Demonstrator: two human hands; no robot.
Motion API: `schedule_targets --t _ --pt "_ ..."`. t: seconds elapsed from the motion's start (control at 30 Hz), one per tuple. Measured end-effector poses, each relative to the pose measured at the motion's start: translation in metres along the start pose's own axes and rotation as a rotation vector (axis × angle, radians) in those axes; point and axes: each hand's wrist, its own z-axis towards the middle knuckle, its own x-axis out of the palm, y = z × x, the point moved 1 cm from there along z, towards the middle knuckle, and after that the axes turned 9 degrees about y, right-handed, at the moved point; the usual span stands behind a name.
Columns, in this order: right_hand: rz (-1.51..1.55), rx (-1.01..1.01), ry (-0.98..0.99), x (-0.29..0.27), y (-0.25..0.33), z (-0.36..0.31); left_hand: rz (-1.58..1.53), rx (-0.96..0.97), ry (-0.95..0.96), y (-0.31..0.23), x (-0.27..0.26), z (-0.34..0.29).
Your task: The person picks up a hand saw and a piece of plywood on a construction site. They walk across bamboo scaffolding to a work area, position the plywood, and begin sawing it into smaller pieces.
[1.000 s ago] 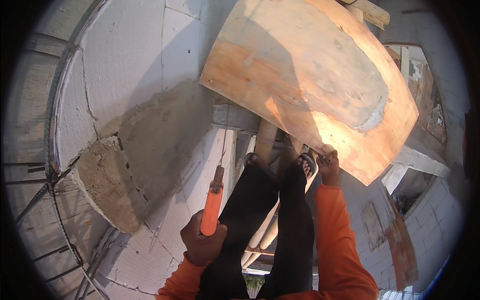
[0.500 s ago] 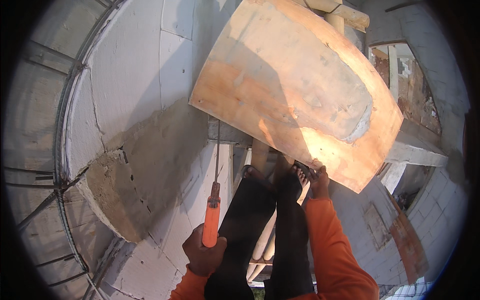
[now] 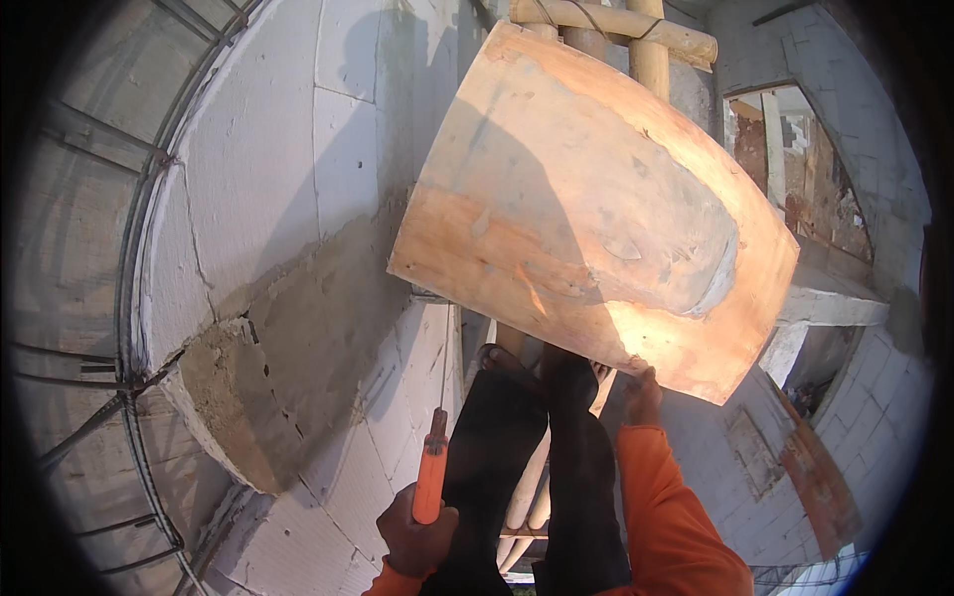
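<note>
My left hand [image 3: 417,531] is closed around the handle of an orange-handled tool [image 3: 431,482]. A long, thin metal part points up and away from the handle; whether it is a rod or a blade seen edge-on I cannot tell. My right hand [image 3: 642,399] grips the near edge of a large plywood board [image 3: 517,243], its fingers partly hidden at the rim. Grey mortar stains cover much of the board's upper face. The board is held tilted out ahead of me, above my feet.
On the left, a pale block wall [image 3: 234,169] carries a patch of grey mortar [image 3: 298,348]. Steel reinforcing bars [image 3: 129,328] run along the far left. Tied bamboo poles [image 3: 651,60] stand beyond the board, with more bamboo under my feet. A concrete ledge [image 3: 830,303] juts out at right.
The board has come lower in view, so its far edge and more bamboo show. Both hands sit slightly lower, and the orange-handled tool has shifted down and a little right.
</note>
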Motion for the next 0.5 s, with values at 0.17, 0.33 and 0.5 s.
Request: schedule_targets --t 0.17,0.33,0.5 --pt "0.233 0.054 -0.013 0.064 -0.02 -0.012 -0.005 0.016 -0.041 0.001 -0.002 0.0" --pt "0.258 0.113 0.114 0.092 -0.014 -0.006 -0.094 0.094 -0.119 -0.002 0.0 0.02" --pt "0.153 0.104 0.057 0.125 0.004 0.009 -0.202 0.269 -0.196 -0.021 0.005 0.048"
